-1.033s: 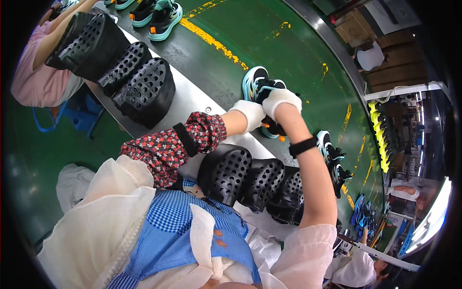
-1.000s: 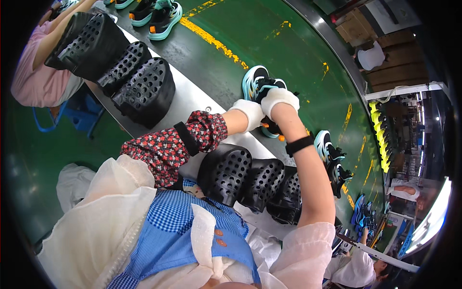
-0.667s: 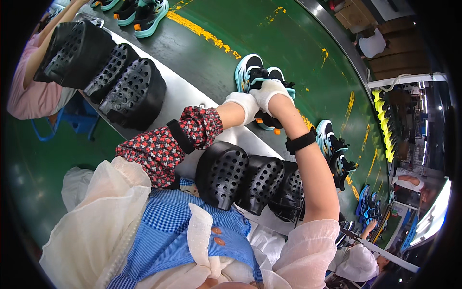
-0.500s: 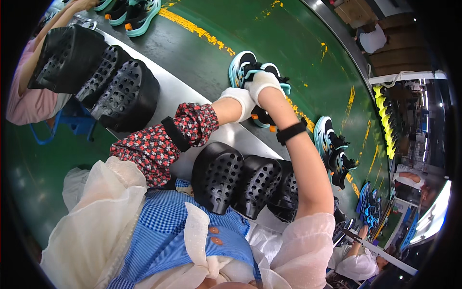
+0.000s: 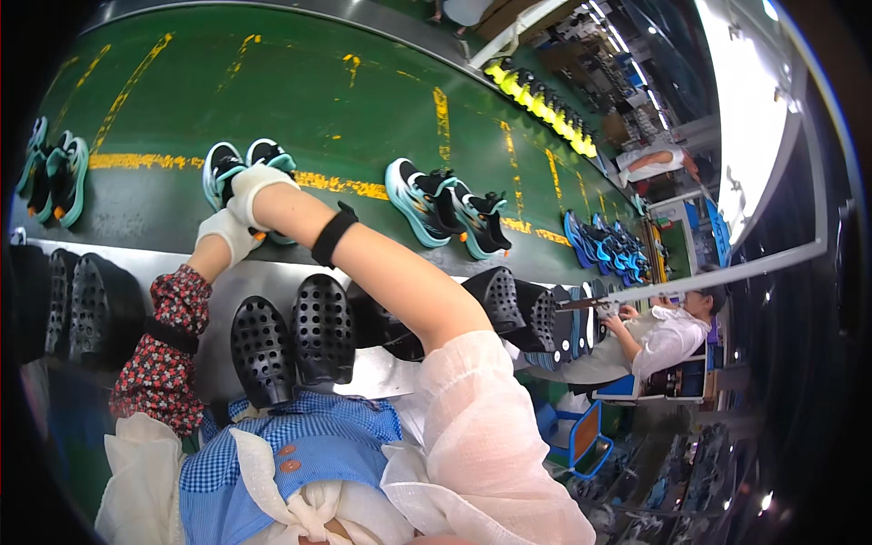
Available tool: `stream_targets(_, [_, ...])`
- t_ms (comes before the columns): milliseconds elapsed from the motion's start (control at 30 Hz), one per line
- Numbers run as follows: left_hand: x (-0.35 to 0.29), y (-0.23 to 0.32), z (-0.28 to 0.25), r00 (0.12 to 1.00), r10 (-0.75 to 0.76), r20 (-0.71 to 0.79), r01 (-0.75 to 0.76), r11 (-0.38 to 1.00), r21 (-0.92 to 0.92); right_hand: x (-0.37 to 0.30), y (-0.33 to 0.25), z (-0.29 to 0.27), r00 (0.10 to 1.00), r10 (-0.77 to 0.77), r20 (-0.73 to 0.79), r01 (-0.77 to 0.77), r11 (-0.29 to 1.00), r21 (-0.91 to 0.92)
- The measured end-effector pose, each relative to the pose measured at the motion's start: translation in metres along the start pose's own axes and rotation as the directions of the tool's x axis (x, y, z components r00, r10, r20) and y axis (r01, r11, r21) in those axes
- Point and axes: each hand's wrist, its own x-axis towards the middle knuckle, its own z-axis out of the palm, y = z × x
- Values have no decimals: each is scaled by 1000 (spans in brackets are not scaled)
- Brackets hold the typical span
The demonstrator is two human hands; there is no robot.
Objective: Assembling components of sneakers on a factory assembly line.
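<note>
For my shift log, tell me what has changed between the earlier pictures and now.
The view has swung right, so the left hand, right hand and the sneaker pair beside them appear further left. The co-worker along the bench shows more fully. No release is visible: both hands stay at the sneaker pair, fingers mostly hidden.

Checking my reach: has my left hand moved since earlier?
No, not clearly: the view turned; your left hand stays roughly opposite the same perforated black form on the metal ledge.

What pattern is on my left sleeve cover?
The sleeve cover shows red and white flowers on black; head view.
</note>
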Motion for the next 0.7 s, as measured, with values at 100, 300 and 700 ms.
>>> stream_targets(100, [4,5,-16,998,30,49,-28,999,-39,-25,10,-3,997,-2,81,12,992,-129])
stream_targets(300, [-3,28,-44,982,-85,166,60,987,149,-80,7,-10,1000,-6,27,6,1000,1])
stream_targets(700, [37,-5,-15,963,-168,212,193,976,-103,-189,-42,-96,805,-381,-454,578,675,458])
